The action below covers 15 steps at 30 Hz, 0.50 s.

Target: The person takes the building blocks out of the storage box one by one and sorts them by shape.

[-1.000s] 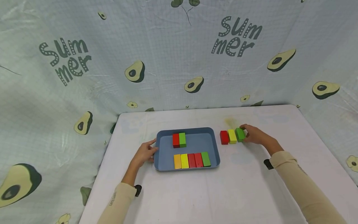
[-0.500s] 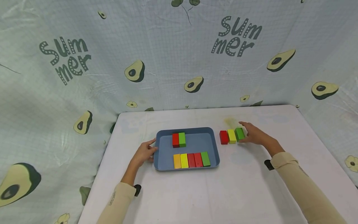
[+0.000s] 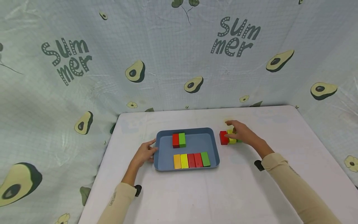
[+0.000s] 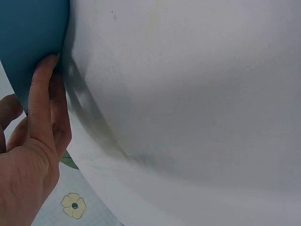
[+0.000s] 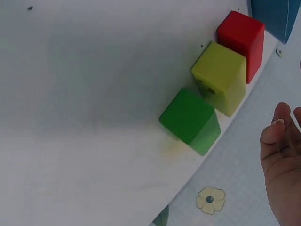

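Note:
My left hand (image 3: 144, 153) holds the left edge of a blue-grey tray (image 3: 199, 144); in the left wrist view its fingers (image 4: 41, 103) touch the tray's outer wall (image 4: 30, 28). My right hand (image 3: 242, 133) is over a short row of blocks right of the tray, thumb and fingers apart, nothing between them. The row has a red block (image 3: 223, 137), a yellow block (image 3: 231, 140) and a green block (image 3: 239, 141), the last mostly hidden by the hand in the head view. In the right wrist view the green block (image 5: 188, 115) stands slightly askew beside the yellow block (image 5: 220, 70).
Inside the tray, a red block (image 3: 175, 141) and a green block (image 3: 182, 140) stand at the back. Several orange, yellow, red and green blocks line its front edge, the orange block (image 3: 177, 161) leftmost. A patterned cloth (image 3: 165, 62) hangs behind the white table (image 3: 179, 199).
My right hand has let go of the green block, spread its fingers, and moved left over the yellow and green blocks. The left hand and tray have stayed in place.

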Each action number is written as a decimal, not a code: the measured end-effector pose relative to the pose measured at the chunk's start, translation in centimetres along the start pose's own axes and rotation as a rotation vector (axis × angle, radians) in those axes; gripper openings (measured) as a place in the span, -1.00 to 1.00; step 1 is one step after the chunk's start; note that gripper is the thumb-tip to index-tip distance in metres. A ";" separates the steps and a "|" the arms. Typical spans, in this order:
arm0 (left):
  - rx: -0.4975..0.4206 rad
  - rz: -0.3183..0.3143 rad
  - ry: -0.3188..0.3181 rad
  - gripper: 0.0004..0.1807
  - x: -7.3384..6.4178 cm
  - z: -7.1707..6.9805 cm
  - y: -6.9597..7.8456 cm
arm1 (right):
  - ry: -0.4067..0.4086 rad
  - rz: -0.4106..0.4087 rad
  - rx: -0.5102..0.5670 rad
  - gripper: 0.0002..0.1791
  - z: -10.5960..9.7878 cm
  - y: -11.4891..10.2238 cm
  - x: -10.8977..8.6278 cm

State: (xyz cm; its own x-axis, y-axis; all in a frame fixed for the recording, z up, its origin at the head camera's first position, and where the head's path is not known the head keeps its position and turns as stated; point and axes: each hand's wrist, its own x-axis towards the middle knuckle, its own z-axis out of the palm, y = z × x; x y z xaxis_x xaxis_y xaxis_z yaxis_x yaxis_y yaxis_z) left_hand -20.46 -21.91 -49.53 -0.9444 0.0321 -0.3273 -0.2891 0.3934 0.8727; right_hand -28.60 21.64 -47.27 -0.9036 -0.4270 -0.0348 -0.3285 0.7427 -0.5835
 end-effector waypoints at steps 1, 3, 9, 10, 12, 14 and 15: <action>0.000 0.002 0.000 -0.38 0.0 0.0 -0.1 | 0.001 -0.006 0.006 -0.30 0.2 -0.3 0.1; -0.001 0.002 0.000 -0.38 0.0 0.0 -0.1 | 0.007 -0.019 0.016 -0.32 0.6 -0.7 0.4; -0.004 -0.002 -0.002 -0.37 0.0 0.0 -0.2 | 0.004 -0.017 0.037 -0.33 2.0 -2.0 1.1; -0.005 -0.002 -0.003 -0.37 0.0 -0.1 -0.2 | 0.004 -0.023 0.037 -0.32 2.2 -2.2 1.2; -0.004 0.002 -0.007 -0.37 0.0 -0.1 -0.2 | 0.005 -0.043 0.041 -0.32 2.5 -2.5 1.3; -0.002 0.007 -0.009 -0.37 -0.1 -0.1 -0.1 | 0.007 -0.073 0.046 -0.32 2.8 -2.9 1.4; -0.002 0.009 -0.011 -0.37 -0.1 -0.2 -0.1 | 0.008 -0.093 0.054 -0.33 2.9 -3.1 1.5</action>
State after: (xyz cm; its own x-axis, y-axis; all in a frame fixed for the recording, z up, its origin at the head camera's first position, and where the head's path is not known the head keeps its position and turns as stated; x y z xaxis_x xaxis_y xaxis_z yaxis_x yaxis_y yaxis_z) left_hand -20.38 -22.11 -49.55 -0.9453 0.0454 -0.3230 -0.2808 0.3909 0.8766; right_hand -28.10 17.16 -47.86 -0.8720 -0.4887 0.0277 -0.3960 0.6712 -0.6266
